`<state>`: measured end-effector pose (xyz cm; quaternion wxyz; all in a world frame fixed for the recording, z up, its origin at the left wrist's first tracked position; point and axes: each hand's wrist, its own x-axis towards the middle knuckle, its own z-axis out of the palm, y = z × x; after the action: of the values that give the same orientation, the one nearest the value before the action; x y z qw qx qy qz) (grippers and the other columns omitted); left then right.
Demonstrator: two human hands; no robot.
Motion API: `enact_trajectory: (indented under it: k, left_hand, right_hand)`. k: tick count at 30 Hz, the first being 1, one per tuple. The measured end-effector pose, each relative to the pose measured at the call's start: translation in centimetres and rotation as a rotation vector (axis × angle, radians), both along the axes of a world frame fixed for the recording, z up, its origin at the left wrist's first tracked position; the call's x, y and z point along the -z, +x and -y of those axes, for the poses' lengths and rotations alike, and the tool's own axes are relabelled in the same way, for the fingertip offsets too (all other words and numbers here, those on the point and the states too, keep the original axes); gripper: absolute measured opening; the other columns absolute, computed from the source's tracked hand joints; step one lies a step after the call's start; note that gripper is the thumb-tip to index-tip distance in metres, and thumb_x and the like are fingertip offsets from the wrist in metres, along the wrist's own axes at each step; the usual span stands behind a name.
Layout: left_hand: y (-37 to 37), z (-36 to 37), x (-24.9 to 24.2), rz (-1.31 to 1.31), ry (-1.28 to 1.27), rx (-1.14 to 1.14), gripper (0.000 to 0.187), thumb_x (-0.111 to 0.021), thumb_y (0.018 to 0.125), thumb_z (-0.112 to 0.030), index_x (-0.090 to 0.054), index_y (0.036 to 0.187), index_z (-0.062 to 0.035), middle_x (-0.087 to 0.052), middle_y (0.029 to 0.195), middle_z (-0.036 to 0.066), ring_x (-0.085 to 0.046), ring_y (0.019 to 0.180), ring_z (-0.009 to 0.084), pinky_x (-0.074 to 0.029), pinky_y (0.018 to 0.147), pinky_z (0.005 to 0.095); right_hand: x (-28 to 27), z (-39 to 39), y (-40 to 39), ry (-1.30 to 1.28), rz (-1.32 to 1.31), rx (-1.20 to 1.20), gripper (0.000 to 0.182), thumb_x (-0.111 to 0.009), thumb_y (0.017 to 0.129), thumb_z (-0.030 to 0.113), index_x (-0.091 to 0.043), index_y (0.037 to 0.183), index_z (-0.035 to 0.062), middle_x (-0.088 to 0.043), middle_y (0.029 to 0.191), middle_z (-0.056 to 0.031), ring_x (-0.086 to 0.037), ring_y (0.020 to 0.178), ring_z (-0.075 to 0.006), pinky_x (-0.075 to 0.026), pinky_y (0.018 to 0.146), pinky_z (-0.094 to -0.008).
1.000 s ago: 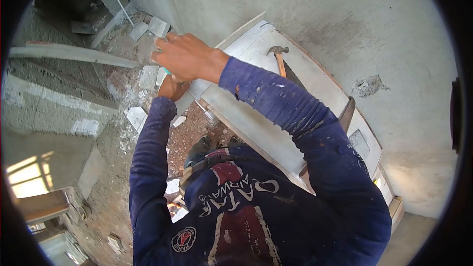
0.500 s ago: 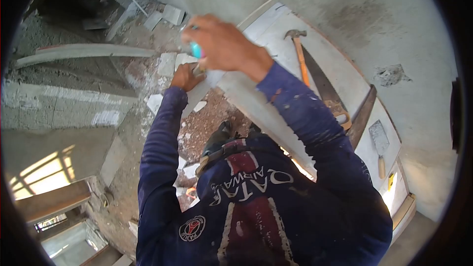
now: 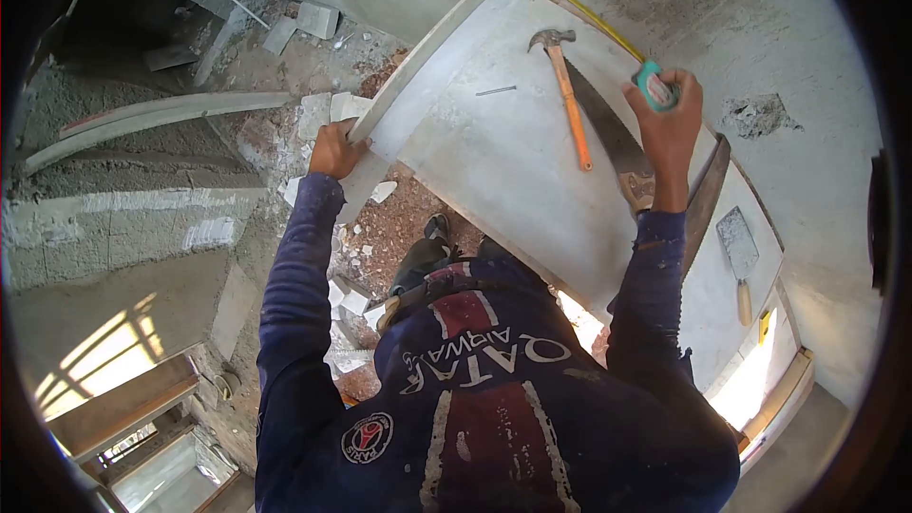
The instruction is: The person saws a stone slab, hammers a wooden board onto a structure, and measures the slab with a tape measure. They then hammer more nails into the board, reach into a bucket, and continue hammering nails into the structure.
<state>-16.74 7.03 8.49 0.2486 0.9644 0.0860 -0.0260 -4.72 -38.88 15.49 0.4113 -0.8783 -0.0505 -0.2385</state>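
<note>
My right hand (image 3: 673, 128) is closed around a teal tape measure (image 3: 656, 87) over the right side of the white work surface (image 3: 494, 147). Its yellow blade (image 3: 598, 21) runs out to the upper left along the far edge. At the left, my left hand (image 3: 334, 150) grips the near end of a long narrow board (image 3: 432, 43), which stands on edge along the surface's left side. Between my hands lie a claw hammer (image 3: 568, 100) with an orange handle, a handsaw (image 3: 605, 128) and a nail (image 3: 496, 90).
A trowel (image 3: 738, 245) and a long dark piece (image 3: 705, 209) lie on the right part of the surface. Broken white pieces (image 3: 353, 299) and rubble cover the floor by my feet. A curved strip (image 3: 171, 114) is at the left; a plastered wall (image 3: 760, 38) rises behind.
My right hand has swung from beside the left hand across to the right, with the tape measure and its blade drawn out. My left hand has shifted slightly left, on the board.
</note>
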Motion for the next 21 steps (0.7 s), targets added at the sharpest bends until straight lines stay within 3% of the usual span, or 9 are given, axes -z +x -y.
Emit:
enact_trajectory:
  k: [5, 8, 10, 12, 15, 16, 19, 21]
  left_hand:
    - [0.5, -1.8, 1.6, -0.013, -0.002, 0.007, 0.041, -0.077, 0.079, -0.025, -0.073, 0.115, -0.0034, -0.073, 0.097, 0.024, -0.072, 0.091, 0.0371, -0.055, 0.086, 0.0427]
    - [-0.3, -1.4, -0.6, -0.131, -0.074, -0.03, 0.047, -0.078, 0.08, -0.029, -0.072, 0.119, -0.0036, -0.075, 0.1, 0.02, -0.073, 0.091, 0.0322, -0.055, 0.086, 0.0399]
    - [0.0, -1.2, -1.2, -0.25, -0.346, -0.154, 0.054, -0.076, 0.085, -0.041, -0.07, 0.122, -0.0013, -0.075, 0.104, 0.016, -0.071, 0.095, 0.0247, -0.053, 0.09, 0.0356]
    - [-0.2, -0.7, -2.0, -0.244, -0.407, -0.173, 0.058, -0.071, 0.088, -0.047, -0.069, 0.123, -0.0002, -0.074, 0.106, 0.014, -0.069, 0.098, 0.0225, -0.051, 0.092, 0.0344]
    - [-0.6, -2.4, -0.4, -0.263, -0.572, -0.214, 0.064, -0.063, 0.093, -0.056, -0.069, 0.123, 0.0009, -0.073, 0.107, 0.012, -0.066, 0.102, 0.0198, -0.048, 0.095, 0.033]
    - [-0.8, -2.9, 0.0, -0.276, -0.682, -0.235, 0.066, -0.059, 0.095, -0.059, -0.07, 0.122, 0.0007, -0.072, 0.107, 0.011, -0.065, 0.104, 0.0193, -0.047, 0.095, 0.0329]
    - [-0.8, -4.2, 0.8, -0.364, -0.696, -0.288, 0.064, -0.057, 0.097, -0.058, -0.07, 0.122, -0.0005, -0.072, 0.105, 0.008, -0.064, 0.1, 0.017, -0.047, 0.092, 0.0318]
    - [-0.7, -5.5, 1.8, -0.371, -0.753, -0.226, 0.062, -0.057, 0.097, -0.056, -0.07, 0.121, -0.0007, -0.072, 0.104, 0.007, -0.064, 0.099, 0.0156, -0.047, 0.09, 0.0308]
  right_hand:
    - [4.5, 5.5, -0.7, -0.34, -0.071, 0.141, 0.047, -0.084, 0.074, 0.018, -0.053, 0.107, 0.0056, -0.056, 0.114, -0.0159, -0.059, 0.107, -0.0364, -0.048, 0.092, -0.0453]
    - [4.9, 5.9, -0.9, -0.305, -0.241, 0.163, 0.048, -0.084, 0.074, 0.018, -0.052, 0.109, 0.0067, -0.055, 0.117, -0.016, -0.059, 0.109, -0.0369, -0.049, 0.093, -0.0473]
    - [4.7, 5.9, -1.0, -0.336, -0.304, 0.143, 0.052, -0.083, 0.075, 0.019, -0.053, 0.117, 0.0074, -0.054, 0.124, -0.017, -0.06, 0.111, -0.0354, -0.05, 0.093, -0.0469]
    - [4.3, 5.4, -1.0, -0.514, -0.406, 0.23, 0.056, -0.081, 0.077, 0.02, -0.055, 0.125, 0.0089, -0.052, 0.133, -0.0189, -0.06, 0.112, -0.0351, -0.05, 0.094, -0.0458]
    - [3.2, 3.1, -0.6, -0.529, -0.191, 0.2, 0.051, -0.077, 0.08, 0.016, -0.059, 0.127, 0.0081, -0.056, 0.131, -0.0193, -0.06, 0.114, -0.0344, -0.049, 0.095, -0.0454]
    - [2.7, 1.9, -0.4, -0.457, -0.15, 0.052, 0.043, -0.075, 0.082, 0.014, -0.062, 0.122, 0.0069, -0.06, 0.126, -0.0182, -0.06, 0.114, -0.0347, -0.049, 0.097, -0.0447]
    - [2.5, -4.1, 0.4, -0.262, -0.185, -0.365, 0.028, -0.067, 0.085, 0.007, -0.068, 0.113, 0.0035, -0.067, 0.112, -0.0153, -0.06, 0.113, -0.0353, -0.049, 0.099, -0.0432]
    - [4.6, -7.8, 0.7, -0.41, -0.128, -0.508, 0.026, -0.067, 0.086, 0.007, -0.07, 0.112, 0.0035, -0.066, 0.114, -0.0152, -0.06, 0.108, -0.036, -0.05, 0.096, -0.0433]
